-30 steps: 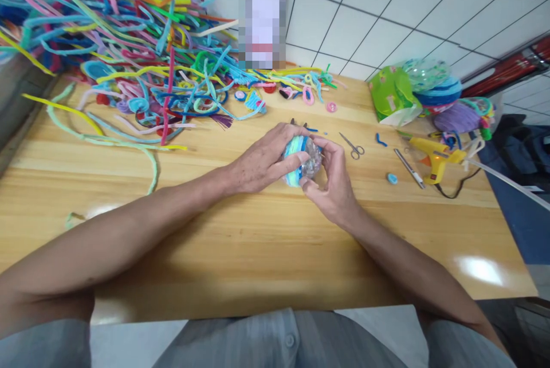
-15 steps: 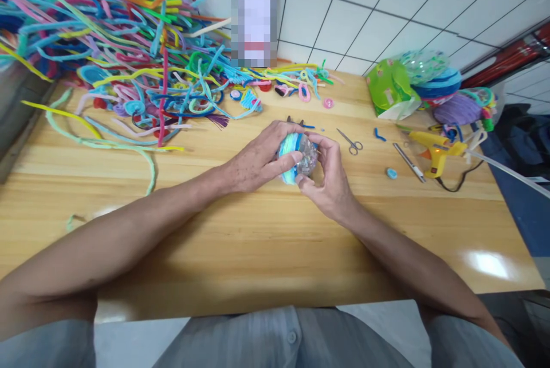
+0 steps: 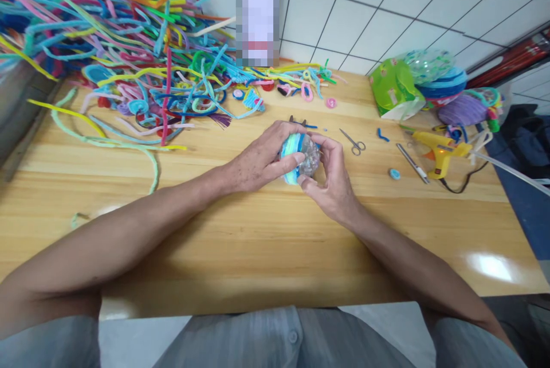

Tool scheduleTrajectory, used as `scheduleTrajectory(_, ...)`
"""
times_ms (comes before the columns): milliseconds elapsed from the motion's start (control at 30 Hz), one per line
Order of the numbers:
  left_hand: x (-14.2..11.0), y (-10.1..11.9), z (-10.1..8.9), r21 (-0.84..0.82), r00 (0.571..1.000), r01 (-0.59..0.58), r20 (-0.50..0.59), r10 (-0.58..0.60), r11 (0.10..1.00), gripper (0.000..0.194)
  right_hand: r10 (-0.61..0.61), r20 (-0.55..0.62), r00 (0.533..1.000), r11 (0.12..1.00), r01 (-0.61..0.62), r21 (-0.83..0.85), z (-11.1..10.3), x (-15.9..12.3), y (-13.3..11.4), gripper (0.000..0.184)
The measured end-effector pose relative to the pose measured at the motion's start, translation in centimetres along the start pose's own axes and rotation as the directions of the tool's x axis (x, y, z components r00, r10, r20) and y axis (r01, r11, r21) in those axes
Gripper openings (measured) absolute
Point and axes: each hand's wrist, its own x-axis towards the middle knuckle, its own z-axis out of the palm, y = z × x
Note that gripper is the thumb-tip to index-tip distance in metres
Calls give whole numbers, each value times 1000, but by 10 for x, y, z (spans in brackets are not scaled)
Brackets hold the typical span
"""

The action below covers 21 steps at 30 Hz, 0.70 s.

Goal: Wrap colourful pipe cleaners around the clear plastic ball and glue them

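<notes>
Between both hands, above the middle of the wooden table [image 3: 240, 247], is a clear plastic bottle piece [image 3: 311, 157] banded with blue and pale-green pipe cleaners [image 3: 291, 150]. My left hand [image 3: 268, 159] wraps round the banded side, its thumb lying across the front. On the clear end, my right hand [image 3: 333, 176] grips with thumb below and fingers behind, partly hidden. Just past the hands lie a dark tool [image 3: 297, 120], mostly covered, and a short blue pipe cleaner piece [image 3: 311, 126]. Small scissors [image 3: 353, 143] rest to the right of them.
A heap of colourful pipe cleaners [image 3: 141, 70] covers the back left. On the right are a yellow glue gun [image 3: 442, 153] with its cord, a craft knife [image 3: 412, 163], a blue cap [image 3: 394, 173], and a green packet [image 3: 395, 88]. A blurred-out panel [image 3: 258, 15] stands against the tiled wall.
The whole view has shifted slightly, so things appear a little further right. Both hands keep the same hold on the bottle piece, with hardly any movement.
</notes>
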Motion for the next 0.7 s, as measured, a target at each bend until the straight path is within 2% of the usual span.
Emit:
scheduleTrajectory(367,0,0,0,-7,1000,17,2,-17,1000,52,7,9,1000,1000,-7,24,1,-1,-2,67)
scheduleTrajectory(700,0,-5,3,0,999,-44,-30,44,999,48,-13,9,1000,999,12,48,0,-1,5,69)
